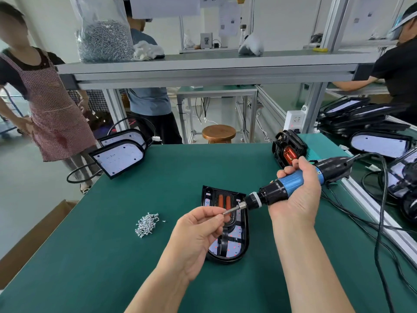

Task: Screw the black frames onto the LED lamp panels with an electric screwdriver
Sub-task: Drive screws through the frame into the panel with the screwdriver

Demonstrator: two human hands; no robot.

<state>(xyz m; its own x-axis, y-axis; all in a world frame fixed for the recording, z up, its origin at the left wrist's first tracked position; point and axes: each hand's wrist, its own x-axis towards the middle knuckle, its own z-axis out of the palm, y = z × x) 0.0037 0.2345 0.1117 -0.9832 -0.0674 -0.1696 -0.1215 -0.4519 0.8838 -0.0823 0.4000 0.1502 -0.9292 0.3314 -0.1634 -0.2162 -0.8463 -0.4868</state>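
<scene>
Both forearms reached up from the bottom edge over the green table. On the near side the left hand had its thumb and forefinger pinched together on the tip of the bit, with the other fingers curled into the palm. A single screw may have sat between those fingertips, but it was too small to tell. The right hand was wrapped tight round the blue barrel of the electric screwdriver, which was held aslant with its nose pointing down and left. Its black cable trailed off over the table's right edge. Directly under the two hands lay the LED lamp panel, flat on the mat with the black frame seated on it, its rounded end toward the person. The bit hung above the frame's far half, not touching it. A loose pile of screws lay to the left of the panel, apart from it, with bare green mat between and in front. Two more panels leaned at the far left corner, and another framed unit stood on edge near the far right corner, just behind the right hand. A cardboard box sat below the table's left edge.
</scene>
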